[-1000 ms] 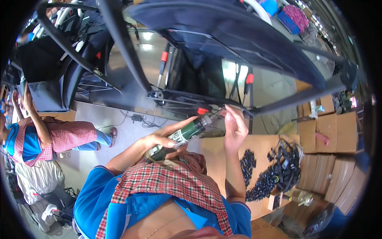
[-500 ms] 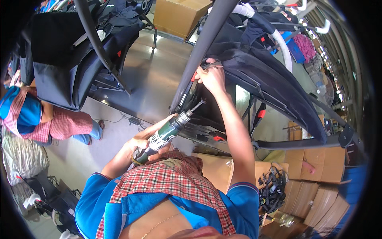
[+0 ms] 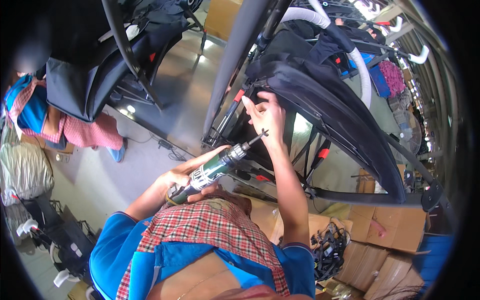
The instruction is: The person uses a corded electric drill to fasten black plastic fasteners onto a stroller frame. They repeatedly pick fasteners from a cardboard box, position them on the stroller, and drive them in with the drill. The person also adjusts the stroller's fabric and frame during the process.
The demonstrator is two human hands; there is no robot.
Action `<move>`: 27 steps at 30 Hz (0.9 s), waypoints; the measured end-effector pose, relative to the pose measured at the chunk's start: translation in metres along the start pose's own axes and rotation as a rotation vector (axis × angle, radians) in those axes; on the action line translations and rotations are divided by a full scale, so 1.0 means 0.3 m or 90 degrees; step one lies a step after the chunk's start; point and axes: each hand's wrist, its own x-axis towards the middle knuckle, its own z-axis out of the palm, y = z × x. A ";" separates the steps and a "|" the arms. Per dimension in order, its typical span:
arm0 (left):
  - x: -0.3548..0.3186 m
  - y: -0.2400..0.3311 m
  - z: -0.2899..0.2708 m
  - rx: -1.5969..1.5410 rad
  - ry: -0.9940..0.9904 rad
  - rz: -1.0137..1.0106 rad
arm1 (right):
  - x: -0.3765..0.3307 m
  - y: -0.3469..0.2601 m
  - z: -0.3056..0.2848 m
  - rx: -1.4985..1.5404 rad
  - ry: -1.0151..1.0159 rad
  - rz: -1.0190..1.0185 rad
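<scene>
My left hand (image 3: 176,178) is wrapped around a green power screwdriver (image 3: 214,167), one finger stretched along its body. The driver points up and to the right, its bit passing close by my right wrist. Fingers apart and apparently holding nothing, my right hand (image 3: 268,119) is raised beside a stroller (image 3: 330,120) with black fabric and a dark tube frame. A dark frame tube (image 3: 235,65) with a red piece (image 3: 239,95) stands just left of that hand. Whether the fingertips touch the fabric I cannot tell.
A second black stroller (image 3: 75,90) stands at the left, with a person in a checked apron (image 3: 90,131) beside it. Cardboard boxes (image 3: 387,227) and a tangle of black straps (image 3: 330,250) lie at the lower right. A cable (image 3: 167,145) runs over the floor.
My right hand has let go of the dark strap-like piece at the frame, and its fingers have spread. The view has shifted a little. My left hand keeps the power screwdriver.
</scene>
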 end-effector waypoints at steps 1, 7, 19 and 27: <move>0.000 -0.011 -0.005 -0.004 -0.001 0.002 | -0.008 0.006 0.011 -0.010 -0.025 0.028; 0.051 -0.016 0.057 0.152 0.106 -0.014 | 0.108 0.063 0.100 -0.129 0.039 0.013; 0.190 -0.004 0.092 0.422 0.342 0.140 | 0.041 0.027 0.073 -0.227 0.061 0.044; 0.240 0.009 0.095 0.493 0.417 0.160 | 0.044 0.150 0.115 -0.034 0.238 -0.259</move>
